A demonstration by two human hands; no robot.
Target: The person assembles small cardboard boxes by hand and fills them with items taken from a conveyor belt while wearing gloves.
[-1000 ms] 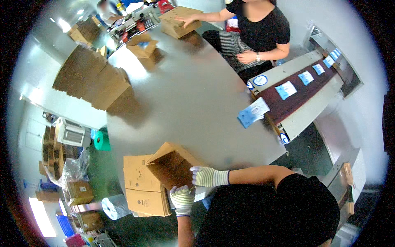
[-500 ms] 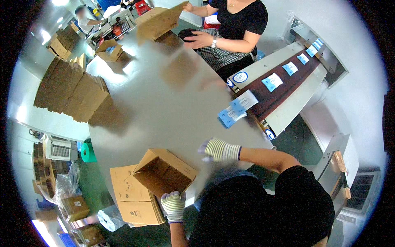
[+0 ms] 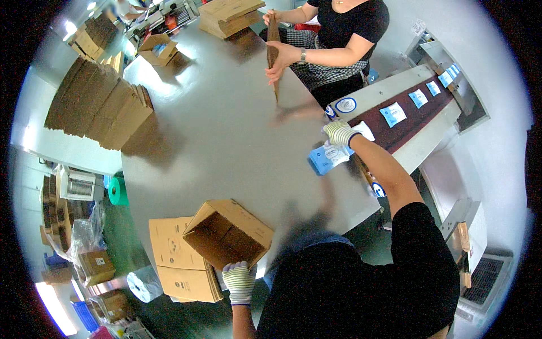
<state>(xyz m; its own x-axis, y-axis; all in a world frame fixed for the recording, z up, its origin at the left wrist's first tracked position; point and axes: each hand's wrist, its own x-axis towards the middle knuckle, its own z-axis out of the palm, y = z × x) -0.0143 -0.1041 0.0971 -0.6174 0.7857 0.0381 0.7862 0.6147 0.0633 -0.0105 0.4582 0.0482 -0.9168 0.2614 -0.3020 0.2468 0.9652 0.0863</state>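
My left hand (image 3: pixel 239 280), in a striped work glove, grips the near edge of an open brown cardboard box (image 3: pixel 228 233) that stands tilted at the near edge of the grey table (image 3: pixel 226 135). My right hand (image 3: pixel 340 133), gloved the same way, reaches out to the right and rests on a stack of blue and white packets (image 3: pixel 328 157) at the table's right edge. Whether its fingers close on a packet cannot be told.
Flat cartons (image 3: pixel 176 257) lie beside the box. A conveyor (image 3: pixel 406 113) on the right carries blue packets. A person across the table (image 3: pixel 339 39) holds a folded carton (image 3: pixel 273 53). Stacked flat cartons (image 3: pixel 101 104) lie at the left, more boxes (image 3: pixel 228 14) at the far end.
My right hand has left the box and stretched out to the packets by the conveyor. My left hand keeps hold of the box. The person opposite has lifted a flat carton upright.
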